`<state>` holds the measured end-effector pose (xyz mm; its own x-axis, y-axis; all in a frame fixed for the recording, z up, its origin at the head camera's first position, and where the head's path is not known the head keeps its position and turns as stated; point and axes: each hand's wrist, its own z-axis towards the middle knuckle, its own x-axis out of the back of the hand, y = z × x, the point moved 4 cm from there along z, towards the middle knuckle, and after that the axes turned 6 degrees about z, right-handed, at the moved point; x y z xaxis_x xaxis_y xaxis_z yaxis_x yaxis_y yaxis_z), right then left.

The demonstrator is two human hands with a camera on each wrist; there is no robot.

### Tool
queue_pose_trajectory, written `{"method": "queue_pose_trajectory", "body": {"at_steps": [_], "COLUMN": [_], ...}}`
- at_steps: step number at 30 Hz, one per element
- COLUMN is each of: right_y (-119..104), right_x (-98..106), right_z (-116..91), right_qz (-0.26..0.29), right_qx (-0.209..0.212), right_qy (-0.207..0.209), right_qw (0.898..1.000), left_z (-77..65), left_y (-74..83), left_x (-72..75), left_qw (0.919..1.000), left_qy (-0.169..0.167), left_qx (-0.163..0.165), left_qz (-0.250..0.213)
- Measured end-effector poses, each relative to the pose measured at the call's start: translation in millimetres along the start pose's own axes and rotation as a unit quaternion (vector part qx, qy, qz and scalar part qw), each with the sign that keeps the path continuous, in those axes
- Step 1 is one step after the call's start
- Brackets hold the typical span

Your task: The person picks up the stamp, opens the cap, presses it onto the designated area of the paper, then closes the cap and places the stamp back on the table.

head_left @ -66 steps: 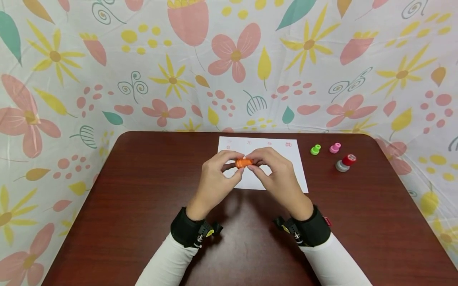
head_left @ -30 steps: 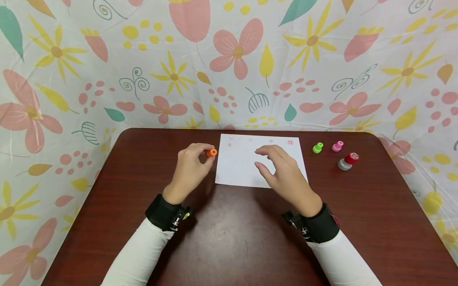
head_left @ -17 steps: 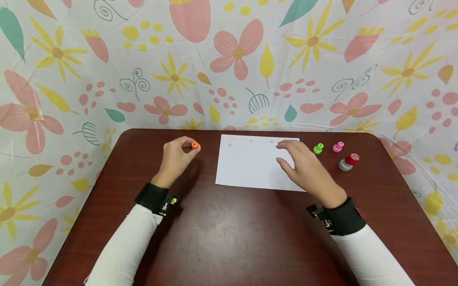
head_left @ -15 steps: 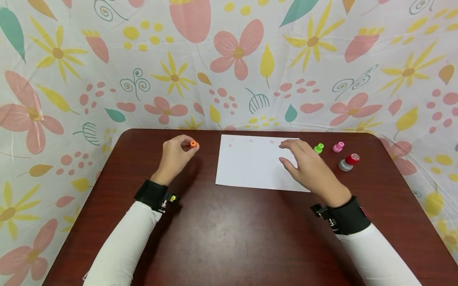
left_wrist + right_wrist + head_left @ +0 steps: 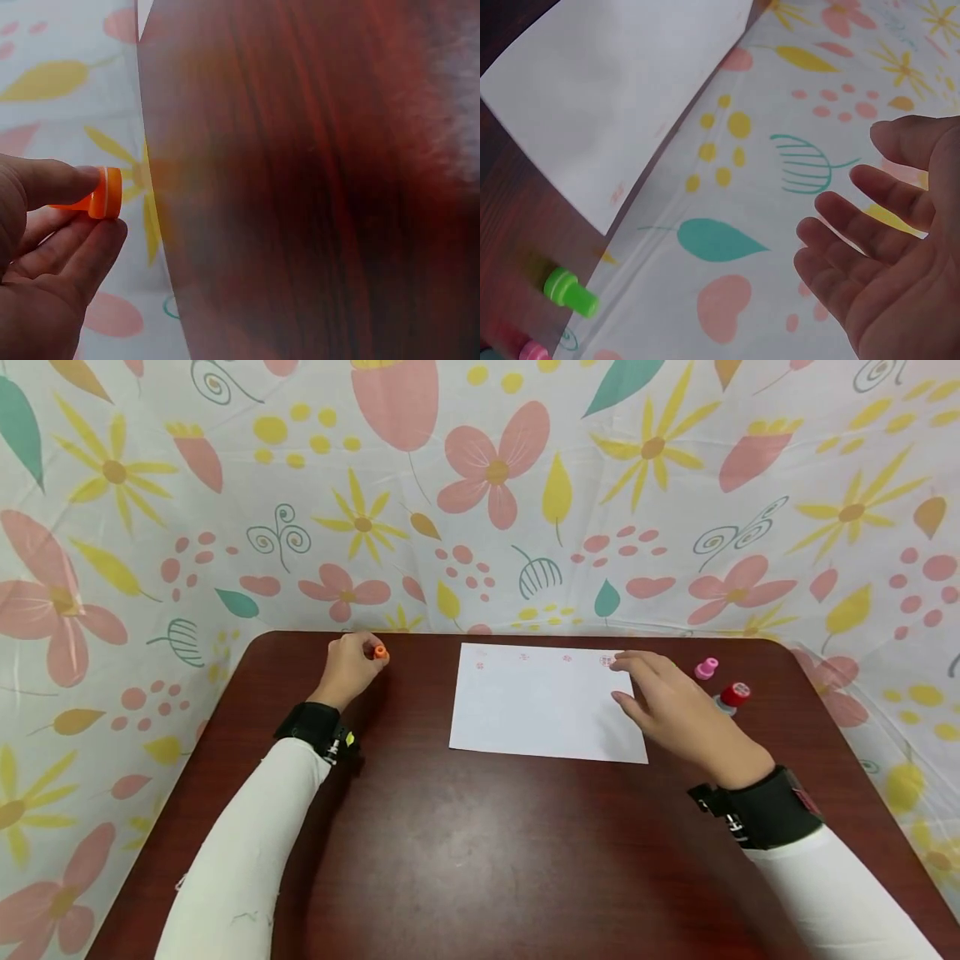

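Note:
Near the table's back left, my left hand (image 5: 345,670) pinches a small orange stamp (image 5: 381,652). In the left wrist view, thumb and fingertips hold the orange stamp's wider base (image 5: 109,193). My right hand (image 5: 675,706) hovers over the right edge of the white paper (image 5: 536,710), thumb and fingers apart with nothing between them. In the right wrist view a green stamp (image 5: 570,291) stands on the table beyond the fingers; in the head view the hand hides it. Several small red prints (image 5: 567,658) line the paper's far edge.
A pink stamp (image 5: 707,668) stands at the back right. Near it is a red-topped stamp (image 5: 737,693) with a pale base partly behind the right hand. A flower-patterned cloth (image 5: 495,560) rises behind the brown table (image 5: 450,843).
Both hands were together on the orange stamp; they have parted. The left has carried it to the back left, while the empty right hand has moved right, toward the green stamp.

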<state>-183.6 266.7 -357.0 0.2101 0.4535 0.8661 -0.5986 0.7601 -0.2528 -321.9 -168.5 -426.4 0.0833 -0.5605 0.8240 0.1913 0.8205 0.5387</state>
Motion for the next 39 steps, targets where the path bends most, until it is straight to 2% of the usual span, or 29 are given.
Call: {"method": "queue_pose_trajectory", "body": {"at_steps": [8, 13, 21, 23, 27, 39], "right_y": [7.6, 10.7, 12.7, 12.7, 13.3, 25.2], "right_x": [2.4, 0.2, -2.8, -3.8, -5.0, -1.8], "right_z": [-6.3, -10.0, -14.6, -15.1, -15.7, -12.9], "right_qz": [-0.002, -0.004, -0.002, 0.002, 0.000, 0.001], "right_qx": [-0.023, -0.028, -0.017, -0.016, -0.023, -0.038], "right_qy": [-0.011, -0.017, -0.009, -0.011, -0.024, -0.059], "right_qw": [1.000, 0.999, 1.000, 1.000, 0.999, 0.998], "left_z": [12.3, 16.3, 22.8, 22.3, 21.0, 22.8], "left_y": [-17.4, -23.5, -16.6, -16.4, -18.8, -22.1], "left_x": [-7.2, -14.8, -21.9, -21.8, -23.3, -25.3], "left_qw": [0.9985, 0.9973, 0.9975, 0.9970, 0.9959, 0.9950], "left_qy": [-0.016, -0.012, -0.018, -0.015, -0.012, -0.029], "left_qx": [0.052, 0.070, 0.062, 0.071, 0.088, 0.092], "left_qz": [-0.011, -0.022, -0.029, -0.026, -0.018, -0.023]}}
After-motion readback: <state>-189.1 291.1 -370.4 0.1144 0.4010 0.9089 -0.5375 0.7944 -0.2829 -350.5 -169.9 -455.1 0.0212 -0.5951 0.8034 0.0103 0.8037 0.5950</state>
